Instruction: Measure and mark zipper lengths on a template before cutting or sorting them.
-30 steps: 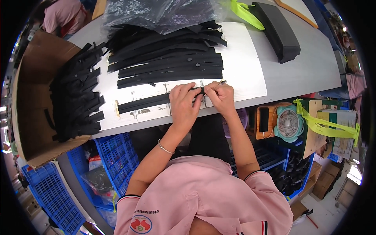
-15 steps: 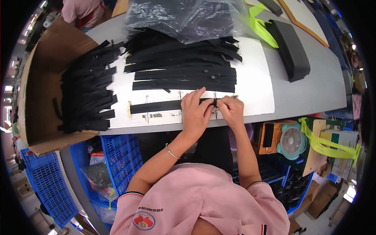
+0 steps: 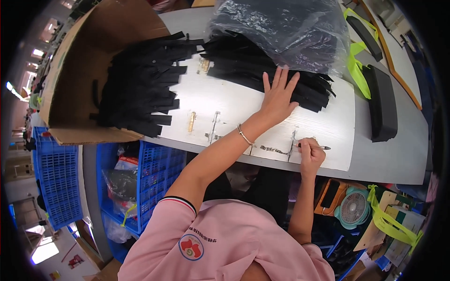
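Note:
Fingers spread, my left hand [image 3: 280, 99] presses on the pile of black fabric strips [image 3: 251, 70] lying across the white marked board [image 3: 229, 100]. My right hand [image 3: 311, 158] is closed around a slim pen [image 3: 322, 147] near the front edge of the board, beside a dark drawn line. The pen lies nearly level, and most of its middle is hidden by the fingers. A clear plastic bag [image 3: 281, 33] covers the far part of the pile.
More black strips [image 3: 140, 89] hang out of an open cardboard box [image 3: 84, 70] on the left. A black padded block [image 3: 382, 103] and a yellow-green strap [image 3: 358, 70] lie on the right. Below the table are blue crates [image 3: 159, 187] and a small fan [image 3: 351, 208].
Both hands were at a single black strip along the board's front. That strip no longer lies there; my left hand has moved onto the pile, and a pen shows in my right. The view has shifted.

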Motion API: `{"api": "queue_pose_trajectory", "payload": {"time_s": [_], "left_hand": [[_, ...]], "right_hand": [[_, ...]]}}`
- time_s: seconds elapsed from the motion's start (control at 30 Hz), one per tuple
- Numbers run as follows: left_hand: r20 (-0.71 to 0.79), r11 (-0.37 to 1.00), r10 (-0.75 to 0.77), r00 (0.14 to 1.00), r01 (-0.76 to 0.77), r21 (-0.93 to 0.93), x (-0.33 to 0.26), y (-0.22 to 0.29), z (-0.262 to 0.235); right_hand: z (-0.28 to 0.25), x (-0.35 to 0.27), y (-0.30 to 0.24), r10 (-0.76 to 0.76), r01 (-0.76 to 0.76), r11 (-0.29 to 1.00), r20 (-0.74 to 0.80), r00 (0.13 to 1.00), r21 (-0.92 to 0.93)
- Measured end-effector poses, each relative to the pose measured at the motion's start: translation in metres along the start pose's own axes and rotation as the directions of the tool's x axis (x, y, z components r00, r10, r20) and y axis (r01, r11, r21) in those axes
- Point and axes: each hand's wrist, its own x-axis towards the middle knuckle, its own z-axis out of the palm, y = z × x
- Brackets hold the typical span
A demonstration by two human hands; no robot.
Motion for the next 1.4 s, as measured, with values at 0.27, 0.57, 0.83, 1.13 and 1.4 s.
{"api": "queue_pose_trajectory", "payload": {"time_s": [0.27, 0.57, 0.83, 1.13, 1.4], "left_hand": [[-0.176, 0.999, 0.001, 0.984, -0.009, -0.044, -0.087, -0.028, -0.064], [-0.395, 0.711, -0.279, 0.875, 0.465, 0.528, -0.152, -0.164, -0.215], [-0.408, 0.88, 0.044, 0.912, 0.158, 0.448, -0.141, -0.137, -0.202], [0.074, 0.991, 0.051, 0.996, -0.042, -0.125, -0.124, 0.008, -0.076], [0.243, 0.95, 0.057, 0.968, 0.023, -0.312, -0.1, 0.049, -0.034]], "right_hand": [[-0.001, 0.003, 0.001, -0.014, 0.014, 0.998, -0.01, 1.0, -0.056], [0.009, 0.006, -0.021, 0.064, -0.064, 0.998, -0.008, 0.998, -0.018], [0.018, 0.011, -0.023, -0.018, 0.018, 0.999, -0.007, 1.0, -0.046], [0.014, 0.008, -0.012, -0.051, 0.054, 0.998, -0.059, 0.997, 0.042], [0.016, -0.041, -0.017, -0.43, 0.375, 0.834, -0.051, 0.901, -0.405]]}}
